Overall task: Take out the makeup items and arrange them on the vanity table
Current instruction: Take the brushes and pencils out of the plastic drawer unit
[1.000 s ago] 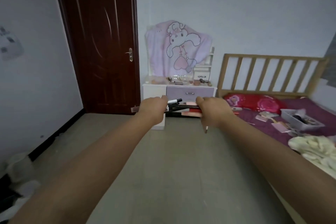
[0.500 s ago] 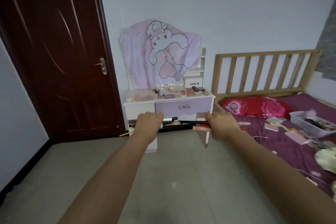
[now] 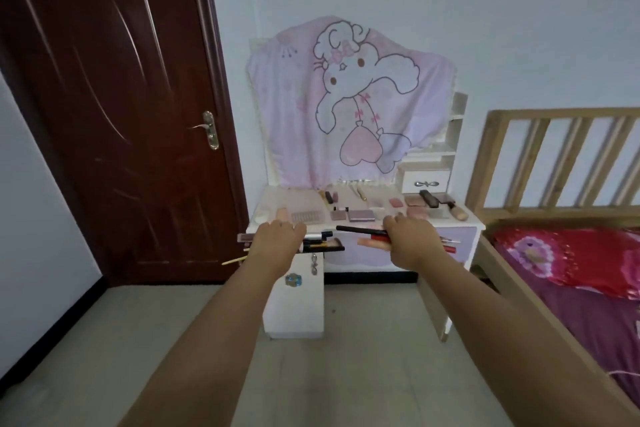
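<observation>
My left hand (image 3: 277,241) is closed around a bundle of makeup items (image 3: 320,242): a dark palette, a white-tipped tube and thin sticks poking out both sides. My right hand (image 3: 410,241) grips another bundle of makeup items (image 3: 363,235), among them a long black pencil, a red stick and a peach tube. Both hands hover just in front of the white vanity table (image 3: 474,224), at its front edge. Its top carries several palettes and compacts (image 3: 360,215). A pink cartoon cloth (image 3: 346,97) covers the mirror.
A dark red door (image 3: 121,107) stands left of the vanity. A wooden bed frame (image 3: 554,156) with a red pillow (image 3: 568,258) and purple sheet fills the right. A small white drawer unit (image 3: 424,182) sits on the vanity's right rear. Grey floor lies below.
I have walked toward the vanity, which now looms much larger. Both hands, still gripping their bundles, have reached its front edge. The plastic box on the bed has left the view.
</observation>
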Available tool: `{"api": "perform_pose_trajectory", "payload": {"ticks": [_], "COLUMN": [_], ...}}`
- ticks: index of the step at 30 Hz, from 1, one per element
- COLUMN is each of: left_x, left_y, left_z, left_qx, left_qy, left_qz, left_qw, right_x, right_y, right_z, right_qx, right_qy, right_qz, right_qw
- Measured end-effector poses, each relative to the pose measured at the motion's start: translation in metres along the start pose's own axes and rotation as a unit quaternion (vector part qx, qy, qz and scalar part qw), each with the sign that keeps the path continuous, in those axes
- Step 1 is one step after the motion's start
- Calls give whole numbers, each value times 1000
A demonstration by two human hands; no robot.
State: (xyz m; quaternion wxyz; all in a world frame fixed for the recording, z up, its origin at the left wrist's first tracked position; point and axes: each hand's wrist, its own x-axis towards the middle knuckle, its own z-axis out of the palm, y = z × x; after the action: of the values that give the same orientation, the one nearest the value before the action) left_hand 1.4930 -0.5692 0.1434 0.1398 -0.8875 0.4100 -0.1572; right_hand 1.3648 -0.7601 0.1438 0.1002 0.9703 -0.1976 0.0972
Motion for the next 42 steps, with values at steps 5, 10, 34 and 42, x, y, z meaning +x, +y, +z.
{"api": "perform_pose_trajectory", "payload": {"ticks": [5, 10, 34, 42], "left_x": [107, 214, 592, 671], "left_y": [-47, -96, -71, -16], "left_z": [45, 92, 330, 362], "left_qx": [-22, -18, -286, -575], "left_qy": [2, -1, -267, -359], "left_qz": [-24, -23, -50, -204], "left_qw": [999, 1000, 919, 706], "right_x": [120, 236, 572, 632], "right_y": [-1, 1, 76, 68], "right_z": [45, 81, 349, 410], "right_qx": [-7, -16, 358, 485], "right_qy": [-12, -26, -297, -233], "right_qz": [-6, 24, 335, 480], "right_qw": [1000, 999, 819, 693]}}
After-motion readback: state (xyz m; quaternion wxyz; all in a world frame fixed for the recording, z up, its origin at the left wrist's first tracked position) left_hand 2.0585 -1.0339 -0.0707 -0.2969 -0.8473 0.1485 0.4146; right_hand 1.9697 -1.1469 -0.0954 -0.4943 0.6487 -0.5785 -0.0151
